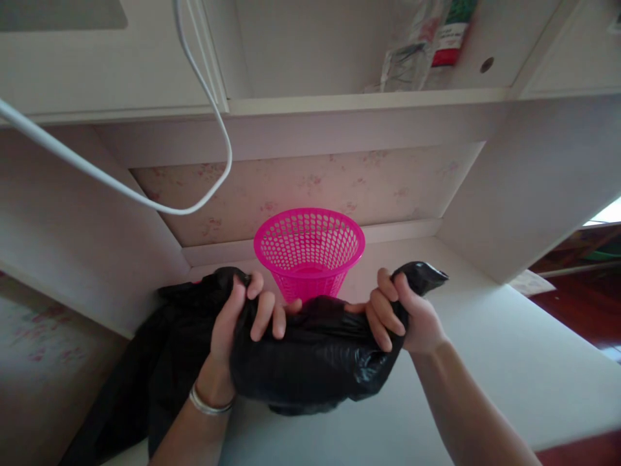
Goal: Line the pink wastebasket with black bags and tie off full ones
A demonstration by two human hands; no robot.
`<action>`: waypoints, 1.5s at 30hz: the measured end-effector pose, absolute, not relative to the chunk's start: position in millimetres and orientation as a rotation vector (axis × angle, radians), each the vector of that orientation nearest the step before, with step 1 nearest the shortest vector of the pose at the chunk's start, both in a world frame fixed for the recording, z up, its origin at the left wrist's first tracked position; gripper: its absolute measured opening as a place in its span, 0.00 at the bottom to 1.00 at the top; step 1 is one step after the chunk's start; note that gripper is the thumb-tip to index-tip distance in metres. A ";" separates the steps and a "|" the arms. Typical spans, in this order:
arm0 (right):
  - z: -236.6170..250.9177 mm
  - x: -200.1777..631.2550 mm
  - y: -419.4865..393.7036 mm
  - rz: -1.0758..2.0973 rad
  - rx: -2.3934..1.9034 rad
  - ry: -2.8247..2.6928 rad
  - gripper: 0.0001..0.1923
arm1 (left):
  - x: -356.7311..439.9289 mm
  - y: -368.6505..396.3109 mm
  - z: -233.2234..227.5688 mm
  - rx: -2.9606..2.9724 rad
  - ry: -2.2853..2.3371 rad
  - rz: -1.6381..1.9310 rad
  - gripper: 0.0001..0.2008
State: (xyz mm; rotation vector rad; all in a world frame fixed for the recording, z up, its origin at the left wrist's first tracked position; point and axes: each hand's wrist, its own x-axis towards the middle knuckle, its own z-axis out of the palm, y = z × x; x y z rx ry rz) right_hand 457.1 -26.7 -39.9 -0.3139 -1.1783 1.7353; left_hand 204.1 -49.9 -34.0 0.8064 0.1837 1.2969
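A black plastic bag (310, 362) hangs between my two hands, its body sagging low over the white surface. My left hand (242, 317) grips the gathered left end, fingers curled round the plastic. At the other end, my right hand (398, 310) is closed on the bag, and a twisted tip sticks out above the fist. Just beyond the bag stands a bright pink perforated plastic basket (310, 243), upright with its mouth facing up. The bag hides part of the basket's base. What the bag contains, if anything, cannot be seen.
Black cloth-like material (179, 343) lies at the left by my wrist. A white cable (194, 207) loops down at upper left. White side panels flank the surface (485, 336). An overhead shelf (339, 103) holds a clear plastic package (407, 58) and a red-green package (449, 42).
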 end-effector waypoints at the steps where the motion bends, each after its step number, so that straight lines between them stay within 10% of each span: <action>1: -42.0 453.8 -27.3 1.763 -0.346 -1.215 0.21 | 209.4 -45.8 -38.4 0.818 0.153 1.232 0.17; 12: -62.7 468.7 -35.2 2.090 -0.437 -1.238 0.18 | 217.0 -49.1 -44.9 0.768 0.736 1.142 0.20; 19: -53.6 449.8 -43.1 1.861 -0.542 -1.285 0.21 | 228.1 -51.4 -41.9 0.953 0.689 1.015 0.05; 30: -47.5 428.7 -59.5 1.180 -0.703 -1.686 0.10 | 250.6 -64.5 -39.5 0.968 0.977 1.122 0.23; 35: -48.9 433.1 -61.7 1.297 -0.615 -1.674 0.16 | 240.2 -66.3 -48.1 0.988 0.871 1.069 0.07; 45: -56.9 420.8 -66.7 1.266 -0.569 -1.349 0.10 | 244.2 -66.5 -46.2 0.954 0.913 1.284 0.18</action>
